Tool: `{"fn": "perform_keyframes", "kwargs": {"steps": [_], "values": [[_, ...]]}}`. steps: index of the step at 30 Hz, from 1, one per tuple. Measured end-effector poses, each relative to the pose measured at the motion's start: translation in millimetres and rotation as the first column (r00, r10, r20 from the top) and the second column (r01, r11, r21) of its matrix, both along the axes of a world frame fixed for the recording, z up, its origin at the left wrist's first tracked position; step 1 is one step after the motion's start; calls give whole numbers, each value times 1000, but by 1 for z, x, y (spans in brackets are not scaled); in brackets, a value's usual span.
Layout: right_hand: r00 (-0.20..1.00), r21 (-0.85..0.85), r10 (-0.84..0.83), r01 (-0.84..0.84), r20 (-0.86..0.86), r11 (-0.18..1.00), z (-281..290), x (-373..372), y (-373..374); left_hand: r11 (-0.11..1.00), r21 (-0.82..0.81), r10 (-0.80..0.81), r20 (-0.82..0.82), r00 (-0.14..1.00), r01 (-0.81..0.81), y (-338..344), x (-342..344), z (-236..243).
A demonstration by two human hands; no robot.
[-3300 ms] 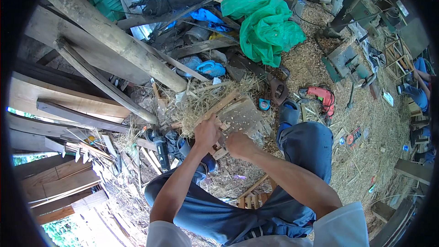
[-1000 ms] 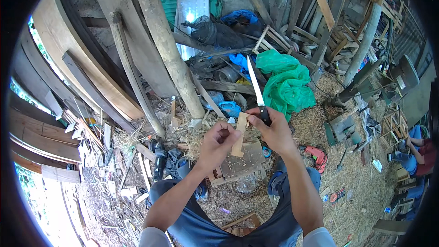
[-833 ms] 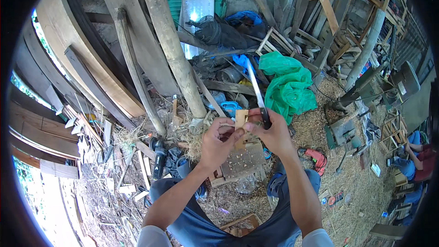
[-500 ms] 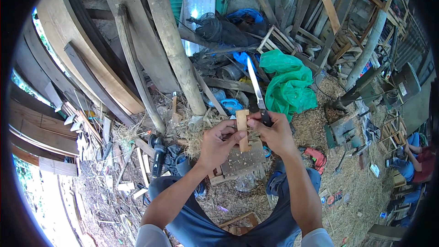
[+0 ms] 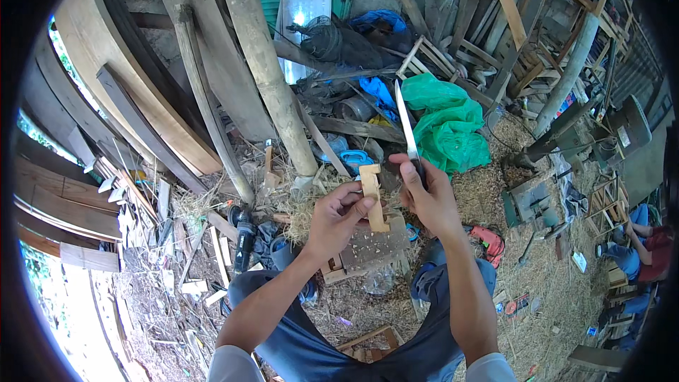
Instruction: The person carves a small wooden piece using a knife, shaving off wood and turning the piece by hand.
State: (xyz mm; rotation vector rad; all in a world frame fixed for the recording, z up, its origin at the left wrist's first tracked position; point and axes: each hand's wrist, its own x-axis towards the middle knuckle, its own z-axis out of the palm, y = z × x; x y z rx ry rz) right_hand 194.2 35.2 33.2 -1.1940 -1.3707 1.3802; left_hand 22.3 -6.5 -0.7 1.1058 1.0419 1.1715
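Note:
My left hand grips a small, pale, notched wooden piece, held upright between thumb and fingers. My right hand is closed on the black handle of a knife, its long bright blade pointing up and away from me, just right of the piece and apart from it. Below the hands, between my legs, stands a low wooden block scattered with wood chips.
Boards and a pole lean at left. A green plastic sheet lies ahead. A grinder, a red drill and a metal machine are around me. Another person is at far right.
Since 3.3 seconds ago my hands have risen from the block and my view has shifted. In the last half second my right hand and knife moved rightward, the thumb leaving the wooden piece.

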Motion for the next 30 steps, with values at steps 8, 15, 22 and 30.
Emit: {"fn": "perform_keyframes", "kwargs": {"steps": [8, 15, 22, 30], "values": [[998, 174, 29, -37, 48, 984, -13, 7, 1, 985, -121, -84, 289, 954, 123, 1, -5, 2], [994, 224, 91, -103, 60, 969, -1, -5, -9, 966, -134, -164, 339, 926, 220, -1, -7, -2], [991, 158, 133, -135, 25, 978, -7, 0, -4, 933, -112, -286, 340, 896, 341, -1, -10, -2], [990, 143, 132, -126, -39, 982, -7, -2, -3, 898, -163, -317, 403, 859, 408, -1, -12, -1]]}}
